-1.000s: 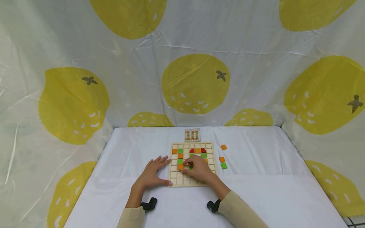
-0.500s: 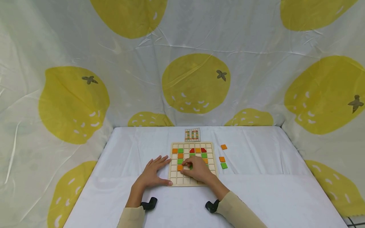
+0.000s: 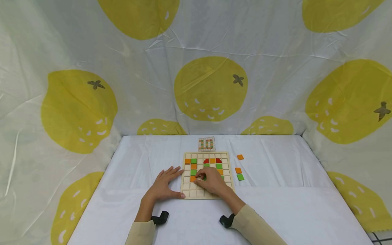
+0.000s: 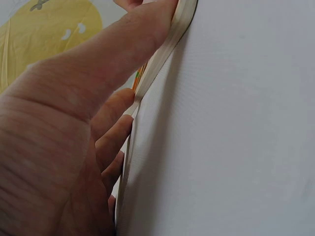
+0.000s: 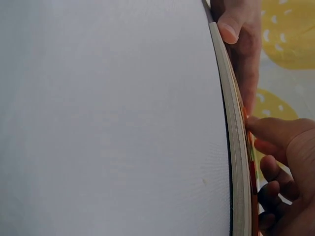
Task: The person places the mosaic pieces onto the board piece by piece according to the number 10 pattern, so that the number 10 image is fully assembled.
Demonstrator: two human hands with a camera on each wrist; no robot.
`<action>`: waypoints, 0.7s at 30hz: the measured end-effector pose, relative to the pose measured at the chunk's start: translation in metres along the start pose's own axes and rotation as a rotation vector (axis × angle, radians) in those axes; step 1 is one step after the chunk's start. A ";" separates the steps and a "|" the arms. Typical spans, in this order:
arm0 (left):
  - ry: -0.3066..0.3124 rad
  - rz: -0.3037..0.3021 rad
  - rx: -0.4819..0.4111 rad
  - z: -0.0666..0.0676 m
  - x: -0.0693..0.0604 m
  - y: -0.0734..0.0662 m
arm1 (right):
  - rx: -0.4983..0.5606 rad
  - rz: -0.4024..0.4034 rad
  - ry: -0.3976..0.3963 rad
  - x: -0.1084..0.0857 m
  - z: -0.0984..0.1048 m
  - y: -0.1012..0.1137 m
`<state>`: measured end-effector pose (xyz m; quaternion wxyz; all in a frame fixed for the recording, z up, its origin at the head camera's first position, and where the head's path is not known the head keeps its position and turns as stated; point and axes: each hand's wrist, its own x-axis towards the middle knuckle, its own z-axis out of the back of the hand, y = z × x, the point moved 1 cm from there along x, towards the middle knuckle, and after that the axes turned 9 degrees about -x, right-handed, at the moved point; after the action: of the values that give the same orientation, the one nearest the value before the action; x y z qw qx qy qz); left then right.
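On the white table lies a light wooden grid board [image 3: 185,186] with orange, green and red tiles in some squares. My left hand [image 3: 165,186] rests spread at the board's left side, thumb on its near left corner and fingertips along the edge. Over the middle of the board, my right hand [image 3: 212,179] pinches at the right side of an orange tile [image 3: 192,178], just below a green tile [image 3: 193,172]. Part of the board and some tiles are hidden under the right hand. In the right wrist view, the thumb [image 5: 273,129] meets the board's surface.
Behind the board is a small printed pattern card [image 3: 207,144]. To its right lie a far orange tile [image 3: 240,157], a nearer orange tile [image 3: 238,170] and a loose green tile [image 3: 240,177]. A lemon-print cloth [image 3: 211,89] hangs around the table.
The orange tile at the right fingertips has shifted slightly left on the board, and the right hand has edged left with it. The left hand stays in place.
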<state>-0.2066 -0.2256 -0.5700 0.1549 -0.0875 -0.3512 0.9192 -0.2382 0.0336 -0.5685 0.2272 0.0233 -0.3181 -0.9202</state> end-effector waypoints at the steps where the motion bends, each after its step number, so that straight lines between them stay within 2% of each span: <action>1: -0.002 0.002 -0.003 0.000 0.000 0.000 | 0.010 -0.004 0.005 0.000 0.001 0.000; 6: -0.007 0.001 -0.011 -0.001 0.000 0.000 | 0.067 -0.017 0.016 -0.005 0.010 -0.004; 14: -0.010 0.011 -0.010 -0.002 0.000 -0.001 | 0.109 -0.073 -0.041 -0.017 0.034 -0.028; 21: -0.005 0.017 -0.009 0.000 0.000 -0.003 | 0.059 -0.127 -0.074 -0.029 0.060 -0.053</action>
<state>-0.2059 -0.2234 -0.5683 0.1456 -0.0889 -0.3551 0.9191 -0.2451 0.1172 -0.5557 0.1557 0.0160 -0.3511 -0.9232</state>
